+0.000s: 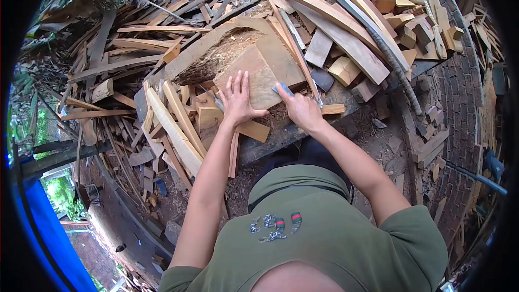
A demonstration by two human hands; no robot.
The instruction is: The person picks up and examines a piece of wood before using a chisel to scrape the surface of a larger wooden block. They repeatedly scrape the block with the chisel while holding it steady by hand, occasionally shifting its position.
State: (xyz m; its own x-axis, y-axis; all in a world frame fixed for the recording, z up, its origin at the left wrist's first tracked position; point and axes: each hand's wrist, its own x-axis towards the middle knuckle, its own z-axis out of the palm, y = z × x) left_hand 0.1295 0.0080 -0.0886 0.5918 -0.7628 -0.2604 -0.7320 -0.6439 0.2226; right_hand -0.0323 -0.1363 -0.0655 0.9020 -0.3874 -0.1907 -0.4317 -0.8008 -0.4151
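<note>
wooden block (262,81) lies under the left hand (238,103).

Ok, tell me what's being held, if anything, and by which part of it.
The right hand holds a small blue thing; by which part can't be told. The left hand lies spread on a wood block.

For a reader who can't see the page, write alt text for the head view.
A person's left hand lies spread on a flat wooden board, while the right hand holds a small blue object at its edge. The board rests on a larger slab with a rough hollow, amid heaped timber offcuts.
</note>
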